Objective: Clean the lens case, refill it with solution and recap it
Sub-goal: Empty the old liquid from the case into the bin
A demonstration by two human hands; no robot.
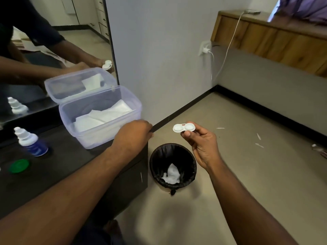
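The right hand (pixel 200 144) pinches the uncapped white lens case (pixel 184 128) between thumb and fingers, above the black bin (pixel 172 165). The left hand (pixel 134 132), fingers curled and hidden, rests at the tissue box (pixel 100 114) on the desk (pixel 70 174); whether it grips anything cannot be told. A solution bottle (pixel 30 141) stands upright at the left.

Soft, even indoor light; faint shadows beneath the bin (pixel 173 167) on the floor (pixel 247 174). Wide-angle bending at edges; slight overall softness, upper right corner blurred.
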